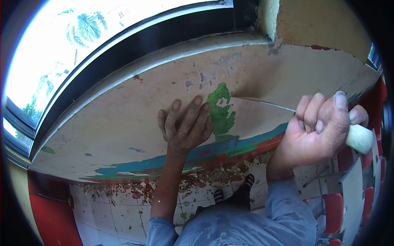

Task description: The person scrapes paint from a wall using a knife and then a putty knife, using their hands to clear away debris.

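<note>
1. Clasping a pale-handled tool [360,138], right hand [322,123] (fingers curled) points the blade [266,102] leftward, toward the green patch [223,117] elongated up the wall [127,119].
2. Left hand [184,129], empty, fingers loosely spread, lies just left.

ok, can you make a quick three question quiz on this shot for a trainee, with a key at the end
1. Which hand grips the tool?
2. Multiple choice: the paint patch beside the left hand is A) yellow, B) green, C) black.
3. True or false: everything underfoot is swept clean.

Key:
1. The right hand.
2. B, green.
3. False; flakes litter the floor, thickest near the wall.
</note>
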{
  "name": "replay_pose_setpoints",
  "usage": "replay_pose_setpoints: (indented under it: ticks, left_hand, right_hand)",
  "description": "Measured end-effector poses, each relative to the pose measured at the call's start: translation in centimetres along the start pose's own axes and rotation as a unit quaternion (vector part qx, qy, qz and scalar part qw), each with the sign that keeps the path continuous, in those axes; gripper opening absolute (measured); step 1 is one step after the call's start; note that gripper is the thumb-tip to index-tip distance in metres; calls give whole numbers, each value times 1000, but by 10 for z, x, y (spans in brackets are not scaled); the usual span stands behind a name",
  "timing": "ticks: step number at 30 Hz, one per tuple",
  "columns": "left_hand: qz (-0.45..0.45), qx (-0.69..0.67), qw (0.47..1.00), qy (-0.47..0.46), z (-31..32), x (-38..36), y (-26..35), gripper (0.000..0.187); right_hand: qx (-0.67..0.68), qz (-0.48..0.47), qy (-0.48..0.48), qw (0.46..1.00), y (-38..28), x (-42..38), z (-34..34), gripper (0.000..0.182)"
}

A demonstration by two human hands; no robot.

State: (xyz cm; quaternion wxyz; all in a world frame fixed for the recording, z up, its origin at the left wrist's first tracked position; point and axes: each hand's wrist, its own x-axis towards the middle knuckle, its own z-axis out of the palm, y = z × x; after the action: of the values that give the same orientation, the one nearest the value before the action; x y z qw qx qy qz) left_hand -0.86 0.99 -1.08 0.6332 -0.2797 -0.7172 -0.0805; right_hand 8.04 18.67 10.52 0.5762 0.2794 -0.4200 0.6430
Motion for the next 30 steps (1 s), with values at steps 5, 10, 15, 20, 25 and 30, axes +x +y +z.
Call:
replay_pose_setpoints:
  ticks: [5,10,15,20,25,30]
  left_hand:
    - [-2,-2,1000,3,1,-1,0,20]
    - [-1,2,1000,-2,0,1,0,20]
    - [-3,2,1000,-1,-1,0,1,20]
    - [-3,3,1000,-3,-1,0,1,22]
    - [-3,3,1000,-3,-2,0,1,23]
    - [-4,4,1000,-2,-1,-1,1,23]
  right_hand:
    - [-53,-8,30,998,3,-2,11,15]
    - [51,-30,-25,998,-4,7,0,16]
    - [8,-22,-16,1000,-4,2,1,18]
    - [19,-21,-52,998,0,4,1,13]
    - [21,-13,-26,999,-3,6,2,12]
    - [-13,-18,-51,998,-1,8,4,12]
